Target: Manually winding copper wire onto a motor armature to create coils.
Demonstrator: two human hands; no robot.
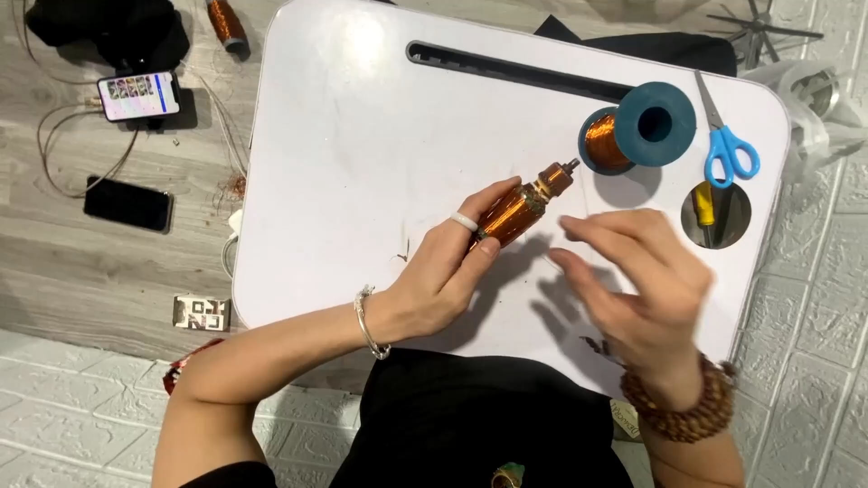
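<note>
My left hand (448, 271) grips a copper-wound rotor (520, 206) by its lower end, holding it tilted up to the right above a white lap table (362, 136). Its metal shaft tip points toward a blue spool of copper wire (637, 128) lying on the table. My right hand (633, 280) hovers just right of the rotor, fingers spread and slightly blurred; I cannot tell whether a thin wire runs between them.
Blue-handled scissors (728, 145) lie at the table's right edge, above a round cup hole holding a yellow tool (705, 210). On the wooden floor to the left are a lit phone (137, 95), a dark phone (128, 204) and another copper spool (226, 23).
</note>
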